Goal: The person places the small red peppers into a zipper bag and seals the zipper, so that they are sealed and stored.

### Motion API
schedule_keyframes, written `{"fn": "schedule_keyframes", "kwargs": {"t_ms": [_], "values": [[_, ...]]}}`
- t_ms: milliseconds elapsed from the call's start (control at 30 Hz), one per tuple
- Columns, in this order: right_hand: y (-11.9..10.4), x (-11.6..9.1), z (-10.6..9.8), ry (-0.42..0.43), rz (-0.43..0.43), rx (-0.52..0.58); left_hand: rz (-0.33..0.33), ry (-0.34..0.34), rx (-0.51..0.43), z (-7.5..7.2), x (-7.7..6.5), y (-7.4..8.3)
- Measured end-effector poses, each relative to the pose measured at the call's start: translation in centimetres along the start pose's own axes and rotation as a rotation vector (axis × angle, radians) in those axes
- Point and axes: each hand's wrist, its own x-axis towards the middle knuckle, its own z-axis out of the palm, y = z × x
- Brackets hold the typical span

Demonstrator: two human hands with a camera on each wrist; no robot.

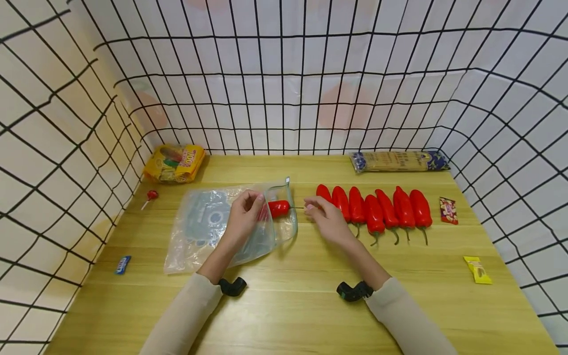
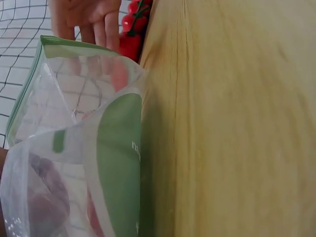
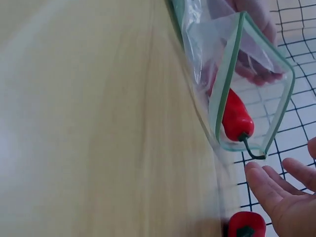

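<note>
A clear zip bag [image 1: 182,249] with a green-edged mouth lies on the table, its opening facing right. My left hand [image 1: 245,211] pinches the bag's upper layer near the mouth, holding it raised. Inside the opening lies a red pepper [image 3: 236,117], its green stem poking out past the rim. Just beyond the stem tip is my right hand [image 1: 327,220]; its fingers [image 3: 269,185] look loosely extended in the right wrist view, with nothing between them. Several more red peppers [image 1: 373,214] lie in a row to the right, stems toward me.
At the back stand a yellow snack packet [image 1: 175,163] on the left and a long noodle packet [image 1: 399,161] on the right. A lollipop [image 1: 152,195], blue candy [image 1: 123,265], red packet [image 1: 448,210] and yellow packet [image 1: 478,269] lie around the sides. Black wire mesh [image 1: 279,103] encloses the table.
</note>
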Motion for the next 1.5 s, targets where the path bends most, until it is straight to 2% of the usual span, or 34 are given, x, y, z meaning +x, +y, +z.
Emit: {"fn": "schedule_keyframes", "kwargs": {"t_ms": [167, 267, 400, 533, 667, 833, 933, 1067, 1267, 1367, 1500], "values": [[-0.1, -0.8, 0.0, -0.01, -0.03, 0.012, -0.004, -0.026, 0.019, -0.1, -0.6, 1.8], [-0.3, -0.8, 0.6, -0.023, -0.036, 0.022, 0.035, -0.031, 0.051, 0.0, -1.2, 3.1], [-0.5, -0.4, 1.9, -0.082, -0.051, 0.153, 0.068, -0.042, 0.048, 0.3, -1.5, 3.7], [-1.0, 0.2, 3.5, -0.147, -0.068, 0.268, 0.067, -0.05, -0.003, 0.5, -1.1, 2.8], [-1.3, 0.6, 4.7, -0.179, -0.072, 0.287, 0.072, -0.037, -0.061, 0.7, -0.6, 1.4], [-0.8, 0.6, 4.1, -0.133, -0.042, 0.28, 0.051, 0.019, -0.112, 0.7, -0.2, 0.3], [-0.2, 0.1, 2.1, -0.06, -0.064, 0.188, 0.022, 0.039, -0.165, 0.4, 0.0, -0.3], [0.1, -0.8, -0.9, 0.043, -0.092, 0.033, -0.01, 0.019, -0.202, -0.4, 0.4, -0.8], [0.4, -0.9, -2.9, 0.198, -0.037, -0.083, -0.008, -0.03, -0.199, -1.1, 0.6, -0.8], [0.9, -0.4, -3.1, 0.219, -0.053, -0.189, 0.0, -0.058, -0.196, -1.2, 0.5, -0.8], [1.5, 0.1, -2.9, 0.188, -0.057, -0.35, -0.003, -0.07, -0.18, -0.9, 0.4, -0.9]]}}
